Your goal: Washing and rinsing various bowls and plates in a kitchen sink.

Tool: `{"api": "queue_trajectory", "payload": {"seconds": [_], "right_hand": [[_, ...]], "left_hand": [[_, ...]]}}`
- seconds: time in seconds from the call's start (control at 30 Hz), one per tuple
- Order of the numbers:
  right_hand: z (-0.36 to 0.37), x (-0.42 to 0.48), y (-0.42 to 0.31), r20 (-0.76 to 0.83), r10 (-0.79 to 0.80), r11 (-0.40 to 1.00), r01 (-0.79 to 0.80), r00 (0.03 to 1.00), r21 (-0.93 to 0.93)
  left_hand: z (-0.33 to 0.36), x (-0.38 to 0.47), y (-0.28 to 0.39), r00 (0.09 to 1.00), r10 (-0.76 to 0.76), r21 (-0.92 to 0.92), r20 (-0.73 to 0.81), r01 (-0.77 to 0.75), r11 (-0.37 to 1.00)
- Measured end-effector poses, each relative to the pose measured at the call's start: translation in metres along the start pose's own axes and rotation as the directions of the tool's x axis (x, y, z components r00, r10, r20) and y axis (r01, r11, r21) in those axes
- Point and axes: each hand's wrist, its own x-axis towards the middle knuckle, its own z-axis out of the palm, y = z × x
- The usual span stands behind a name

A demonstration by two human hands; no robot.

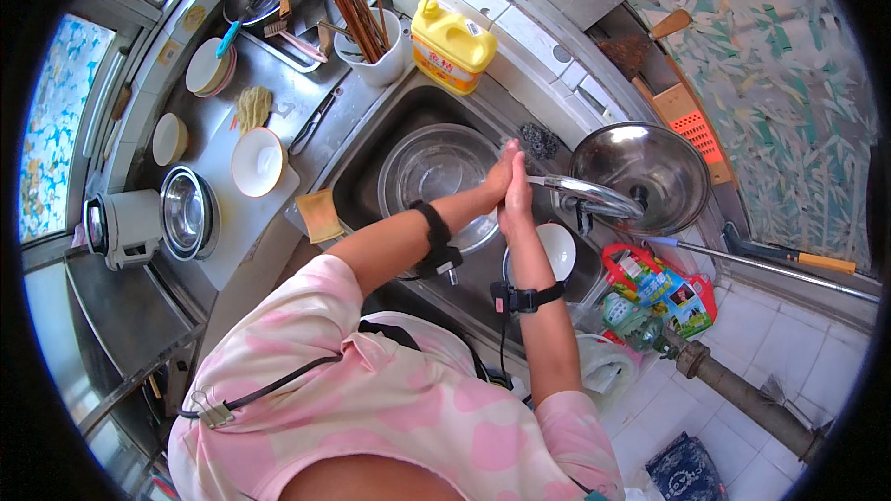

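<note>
Palm against palm, my left hand point(500, 177) and my right hand point(516, 195) meet over the right side of the sink point(353, 184). Their fingers point away from me; whether anything lies between the palms is hidden. The end of a curved chrome faucet point(592, 191) reaches close to my right hand. Below and left of the hands, a large clear basin point(418, 153) sits in the sink. A white bowl point(557, 250) is partly covered by my right forearm. Just beyond my fingertips lies a dark scouring ball point(539, 141) on the sink's back ledge.
A yellow detergent jug point(452, 49) and a chopstick holder point(372, 66) stand behind the sink. Left are tongs point(313, 122), a bowl point(257, 163), metal bowls point(186, 212) and a yellow cloth point(319, 216). A metal wok lid point(640, 174) leans at right, near a pipe point(752, 396).
</note>
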Motion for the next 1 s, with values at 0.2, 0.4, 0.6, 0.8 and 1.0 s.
{"api": "queue_trajectory", "payload": {"seconds": [0.2,0.4,0.6,0.8,1.0], "right_hand": [[-0.048,0.014,0.085,0.114,-0.110,0.556,0.157,0.987,-0.816],[-0.057,-0.019,0.198,0.318,0.105,-0.197,0.333,0.942,-0.922],[-0.063,-0.040,0.157,-0.030,0.244,0.600,-0.175,0.969,-0.781],[-0.105,-0.079,0.084,0.211,-0.426,-0.050,0.210,0.880,-0.976],[-0.098,-0.145,0.025,0.190,-0.513,0.091,0.273,0.837,-0.958]], "left_hand": [[-0.079,-0.030,-0.031,0.989,-0.140,0.219,-0.040,0.145,0.965],[-0.179,-0.055,-0.084,0.962,-0.101,0.329,-0.252,0.183,0.926],[-0.214,-0.068,-0.092,0.940,-0.174,0.227,-0.295,0.246,0.942],[-0.190,-0.058,-0.077,0.955,-0.278,0.107,-0.106,0.289,0.951],[-0.134,-0.039,-0.046,0.944,-0.302,-0.225,0.131,0.325,0.919]]}}
